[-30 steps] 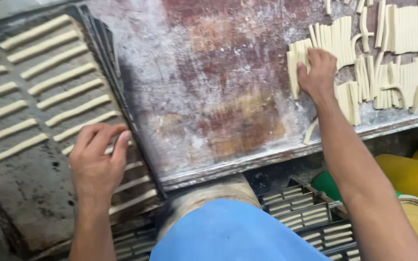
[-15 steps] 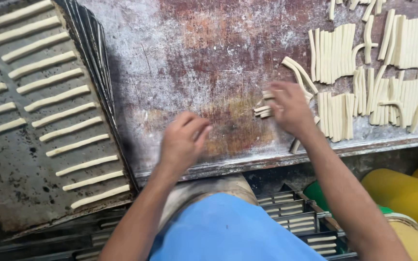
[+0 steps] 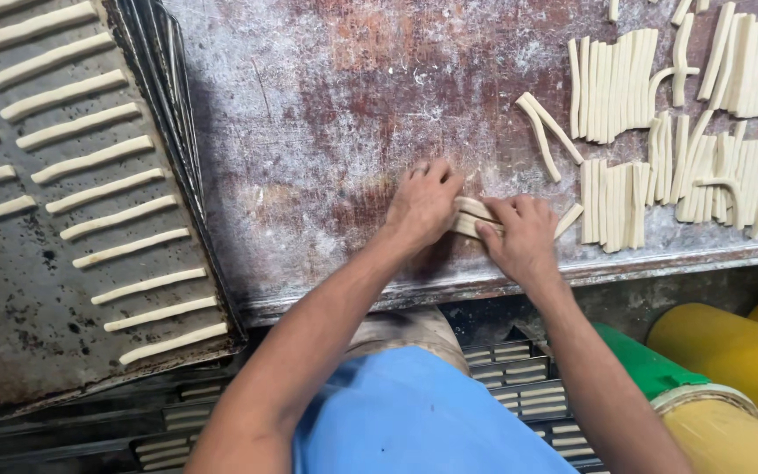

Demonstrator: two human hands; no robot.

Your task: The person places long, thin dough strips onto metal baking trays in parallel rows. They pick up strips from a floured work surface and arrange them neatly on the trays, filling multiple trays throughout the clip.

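**Dough strips on floured worktable, both hands engaged**

Item 1. Left hand (image 3: 423, 204), centre of the frame: fingers curled down, pressing on the near end of a small bundle of dough strips (image 3: 471, 217).

Item 2. Right hand (image 3: 522, 235), just right of centre: fingers closed over the other end of the same bundle. The two hands nearly touch, the bundle gripped between them and lying on the worktable (image 3: 326, 132).

Item 3. Worktable: reddish-brown, dusted with flour, filling the upper middle of the frame; its metal edge runs along the lower centre.

Item 4. Cut dough strips (image 3: 614, 83), upper right: pale, laid in close parallel groups, several loose and crossing one another.

Item 5. Baking tray (image 3: 19, 325), left side: dark and worn, bearing shaped dough sticks (image 3: 92, 159) in spaced rows, none touching.

Item 6. Yellow drums (image 3: 730, 347), lower right, beside a green container (image 3: 647, 364).

Item 7. Blue garment (image 3: 414, 417), bottom centre, worn by the person.
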